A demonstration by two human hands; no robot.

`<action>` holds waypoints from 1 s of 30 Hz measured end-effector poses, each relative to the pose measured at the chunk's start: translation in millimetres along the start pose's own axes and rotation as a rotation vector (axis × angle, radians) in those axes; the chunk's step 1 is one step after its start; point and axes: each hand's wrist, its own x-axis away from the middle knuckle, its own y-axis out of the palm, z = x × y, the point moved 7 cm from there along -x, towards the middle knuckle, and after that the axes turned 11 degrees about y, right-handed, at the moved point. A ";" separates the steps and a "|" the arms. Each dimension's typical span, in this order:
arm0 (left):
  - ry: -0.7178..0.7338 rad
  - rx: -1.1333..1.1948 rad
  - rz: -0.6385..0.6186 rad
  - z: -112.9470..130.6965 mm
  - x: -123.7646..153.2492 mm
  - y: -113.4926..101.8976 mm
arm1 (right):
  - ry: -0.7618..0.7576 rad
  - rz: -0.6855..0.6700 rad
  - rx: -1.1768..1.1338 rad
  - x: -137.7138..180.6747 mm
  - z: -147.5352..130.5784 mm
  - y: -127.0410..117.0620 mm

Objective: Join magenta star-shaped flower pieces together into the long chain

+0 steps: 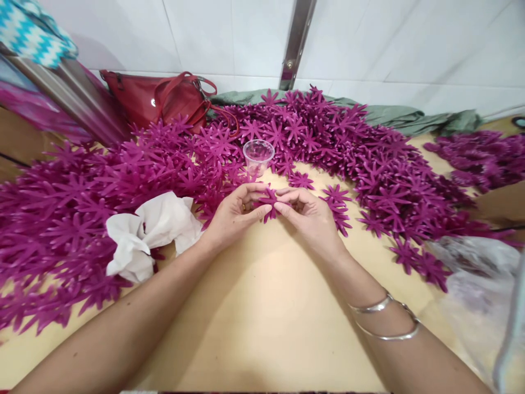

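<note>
Between my two hands, above the pale tabletop (270, 306), is one purple artificial flower (269, 201) with narrow, finger-like petals. My left hand (240, 210) pinches its left side between thumb and fingers. On the opposite side, the thumb and fingers of my right hand (305, 213) are closed on the same flower. Just beyond my hands stands a clear plastic cup (258, 156); I cannot make out what is inside. A few loose purple flowers (336, 205) lie right of my right hand.
Big heaps of purple flowers (74, 197) spread left, behind and right. A crumpled white tissue (151, 230) lies by my left forearm. A red handbag (143, 101) rests at the back left against the white wall (229, 38). A clear plastic bag (484, 290) is at the right.
</note>
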 end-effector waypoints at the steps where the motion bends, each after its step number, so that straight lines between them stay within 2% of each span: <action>1: 0.002 0.005 0.005 0.3 0.1 -0.1 | -0.009 0.007 0.015 -0.1 -0.7 -1.0; 6: 0.029 -0.009 0.028 0.5 -0.5 -1.7 | -0.036 0.008 0.054 0.6 -4.5 -0.9; 14: 0.044 -0.090 0.005 2.4 -1.8 -0.4 | -0.183 0.068 0.182 8.2 -16.6 1.9; 21: 0.034 -0.126 0.035 7.9 -0.5 -2.1 | -0.075 0.016 0.071 3.1 -7.5 2.0; 27: 0.039 -0.165 0.003 9.0 -0.2 -1.2 | -0.106 0.022 0.118 5.3 -10.4 5.0; 30: 0.050 -0.164 0.034 10.7 -0.7 -2.9 | -0.046 0.007 0.061 2.9 -5.7 3.4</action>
